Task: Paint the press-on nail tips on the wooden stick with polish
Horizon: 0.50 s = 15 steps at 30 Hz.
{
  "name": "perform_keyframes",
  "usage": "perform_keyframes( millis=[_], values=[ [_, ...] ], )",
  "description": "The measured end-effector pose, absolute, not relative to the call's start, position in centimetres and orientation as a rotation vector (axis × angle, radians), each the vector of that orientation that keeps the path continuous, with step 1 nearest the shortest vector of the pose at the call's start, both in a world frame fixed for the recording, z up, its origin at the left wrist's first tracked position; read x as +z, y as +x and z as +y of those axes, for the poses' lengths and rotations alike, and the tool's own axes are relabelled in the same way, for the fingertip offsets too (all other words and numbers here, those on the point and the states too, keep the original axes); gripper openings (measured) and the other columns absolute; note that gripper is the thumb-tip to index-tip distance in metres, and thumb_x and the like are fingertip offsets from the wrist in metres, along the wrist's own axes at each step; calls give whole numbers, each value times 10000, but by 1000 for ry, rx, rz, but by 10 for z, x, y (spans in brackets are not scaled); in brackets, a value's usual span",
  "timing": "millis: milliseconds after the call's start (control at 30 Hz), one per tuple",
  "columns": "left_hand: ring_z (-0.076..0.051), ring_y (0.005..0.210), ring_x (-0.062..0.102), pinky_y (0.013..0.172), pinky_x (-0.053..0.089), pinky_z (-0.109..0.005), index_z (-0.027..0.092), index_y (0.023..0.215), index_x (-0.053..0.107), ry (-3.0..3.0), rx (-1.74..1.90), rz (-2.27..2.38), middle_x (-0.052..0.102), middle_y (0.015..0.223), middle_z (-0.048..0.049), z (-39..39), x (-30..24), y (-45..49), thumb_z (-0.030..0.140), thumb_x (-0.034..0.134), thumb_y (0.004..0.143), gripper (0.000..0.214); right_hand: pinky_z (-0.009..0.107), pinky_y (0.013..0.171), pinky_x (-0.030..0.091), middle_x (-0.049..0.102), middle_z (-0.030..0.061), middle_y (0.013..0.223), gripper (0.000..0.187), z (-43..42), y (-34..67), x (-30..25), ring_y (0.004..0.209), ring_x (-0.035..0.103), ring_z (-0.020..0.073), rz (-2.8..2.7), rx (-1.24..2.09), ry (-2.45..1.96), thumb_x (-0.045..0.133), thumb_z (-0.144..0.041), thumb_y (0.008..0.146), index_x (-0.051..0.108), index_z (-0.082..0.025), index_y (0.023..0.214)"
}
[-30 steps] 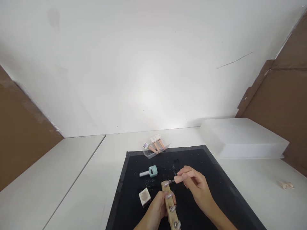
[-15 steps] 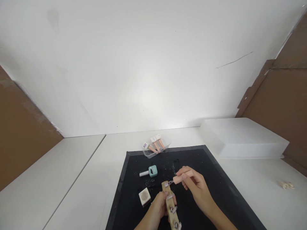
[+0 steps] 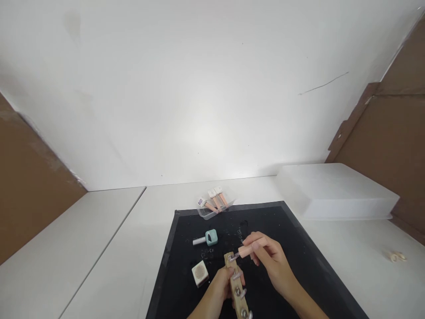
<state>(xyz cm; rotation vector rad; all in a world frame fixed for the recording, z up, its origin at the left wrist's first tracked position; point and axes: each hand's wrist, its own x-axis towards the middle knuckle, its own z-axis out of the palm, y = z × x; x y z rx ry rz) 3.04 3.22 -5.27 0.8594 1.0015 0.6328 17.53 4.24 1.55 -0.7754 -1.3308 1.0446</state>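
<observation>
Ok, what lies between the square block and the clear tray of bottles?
A teal bottle lying on its side on the black mat, about midway between block and tray; the head view shows it.

The left hand (image 3: 217, 288) and right hand (image 3: 270, 261) are both bare, as are the wrists and forearms down to the bottom edge. The fingers are slim, the nails too small to judge.

Makeshift nail-craft workstation: white table (image 3: 109, 248), black mat (image 3: 292, 235), polish bottles (image 3: 214, 201), cardboard partitions (image 3: 392, 146), bare wall.
</observation>
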Motion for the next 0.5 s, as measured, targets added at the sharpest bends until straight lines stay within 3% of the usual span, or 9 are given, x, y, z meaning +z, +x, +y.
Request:
perform_keyframes(
  millis=[100, 333, 500],
  values=[
    [-102, 468, 287, 519, 193, -261, 193, 515, 442, 862, 633, 1004, 324, 452, 49, 34, -55, 31, 611, 425, 573, 422, 231, 424, 401, 656, 49, 735, 262, 42, 176, 17, 479, 500, 111, -1392, 1071, -763, 553, -346, 826, 663, -187, 649],
    [-118, 469, 303, 527, 212, -276, 200, 536, 438, 846, 621, 1000, 309, 451, 43, 35, -58, 31, 619, 418, 579, 421, 227, 414, 371, 625, 35, 732, 324, 43, 177, 15, 418, 417, 75, -1318, 1025, -789, 535, -355, 837, 635, -177, 586],
    [-111, 462, 288, 522, 209, -273, 199, 509, 444, 823, 625, 1009, 296, 448, 48, 35, -57, 30, 603, 443, 522, 405, 228, 423, 368, 627, 41, 698, 286, 43, 176, 18, 470, 465, 104, -1387, 1044, -779, 546, -335, 832, 643, -176, 615]
  ],
)
